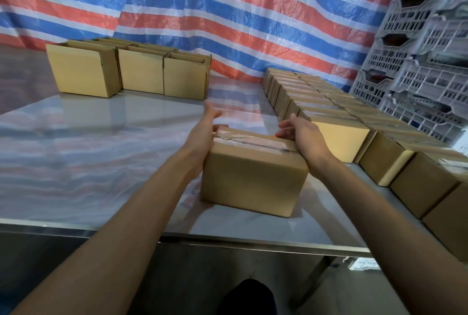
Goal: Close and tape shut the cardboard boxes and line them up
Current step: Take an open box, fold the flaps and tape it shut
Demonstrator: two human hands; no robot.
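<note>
A closed cardboard box [253,178] stands near the table's front edge, with clear tape along its top seam. My left hand [202,132] lies flat against the box's left end, fingers straight and pointing away from me. My right hand [301,135] rests on the top right edge, its fingers bent over the far side. Just to the right, touching my right hand, begins a long double row of taped boxes [339,135] that runs from the near right toward the back.
Several untaped boxes [141,74] stand at the back left of the shiny metal table [101,137]. Grey plastic crates [417,61] are stacked on the right. A striped tarp hangs behind. The table's front edge [228,238] is close to me.
</note>
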